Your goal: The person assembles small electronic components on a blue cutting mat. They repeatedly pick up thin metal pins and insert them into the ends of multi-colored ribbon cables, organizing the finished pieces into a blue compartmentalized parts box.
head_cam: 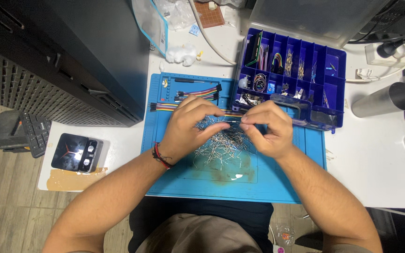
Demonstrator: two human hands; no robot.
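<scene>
Both hands low over a blue silicone work mat [277, 187] on the white table [376, 164]. Left hand [188, 129] and right hand [266, 129] each pinching one end of a thin metal-legged component [230, 121], held taut above the heap of loose silvery leaded parts [221, 147]. Blue compartmented plastic organiser box [289, 77] open just beside, within reach.

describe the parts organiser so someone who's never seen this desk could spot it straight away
Start at the blue work mat in the middle of the white desk. At the mat's upper right corner sits the parts organiser, a dark blue tray split into many small compartments of wires and components. Nothing else nearby is divided into cells.
</scene>
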